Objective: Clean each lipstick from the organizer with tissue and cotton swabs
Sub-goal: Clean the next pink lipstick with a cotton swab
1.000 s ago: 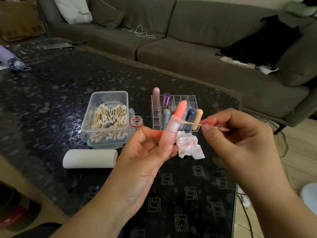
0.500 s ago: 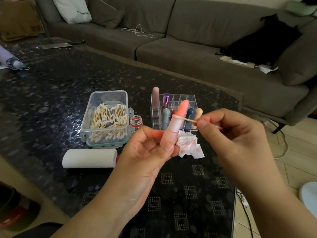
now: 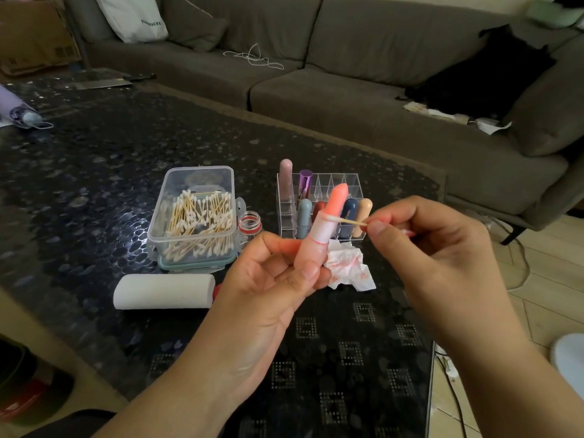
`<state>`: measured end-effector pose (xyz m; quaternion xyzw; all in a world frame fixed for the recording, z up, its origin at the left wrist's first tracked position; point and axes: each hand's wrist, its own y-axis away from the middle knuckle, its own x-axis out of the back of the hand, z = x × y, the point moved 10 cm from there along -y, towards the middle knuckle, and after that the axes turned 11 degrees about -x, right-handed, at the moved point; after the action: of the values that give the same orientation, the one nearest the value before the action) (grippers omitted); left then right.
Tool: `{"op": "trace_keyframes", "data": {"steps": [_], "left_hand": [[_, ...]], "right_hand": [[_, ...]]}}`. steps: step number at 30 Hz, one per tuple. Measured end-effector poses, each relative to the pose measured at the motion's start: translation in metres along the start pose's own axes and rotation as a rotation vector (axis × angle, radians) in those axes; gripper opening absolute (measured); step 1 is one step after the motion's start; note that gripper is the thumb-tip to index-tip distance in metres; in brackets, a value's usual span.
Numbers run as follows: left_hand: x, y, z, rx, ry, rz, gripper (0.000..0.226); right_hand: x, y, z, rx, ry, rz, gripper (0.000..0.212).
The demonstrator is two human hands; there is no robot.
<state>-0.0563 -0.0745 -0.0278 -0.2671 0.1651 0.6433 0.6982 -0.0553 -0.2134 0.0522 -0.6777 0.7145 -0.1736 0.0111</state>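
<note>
Lipstick (image 3: 325,229), frame centre, gripped by left hand (image 3: 271,279); swab (image 3: 347,220), pinched by right hand (image 3: 420,245), was drawn closer along its collar, cleaning underway.

An open coral lipstick (image 3: 328,222) tilts toward 1 o'clock, a cotton swab (image 3: 347,220) touching its collar from 3 o'clock. At 12 o'clock the clear organizer (image 3: 344,180) holds upright lipsticks. A pink-stained crumpled tissue (image 3: 347,267) lies at its 6 o'clock.
</note>
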Motion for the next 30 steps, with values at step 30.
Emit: {"op": "trace_keyframes", "data": {"steps": [30], "left_hand": [[-0.004,0.001,-0.003,0.019,0.099,-0.039,0.013]], "right_hand": [[-0.004,0.0,0.0,0.048,0.021,-0.045,0.01]]}}
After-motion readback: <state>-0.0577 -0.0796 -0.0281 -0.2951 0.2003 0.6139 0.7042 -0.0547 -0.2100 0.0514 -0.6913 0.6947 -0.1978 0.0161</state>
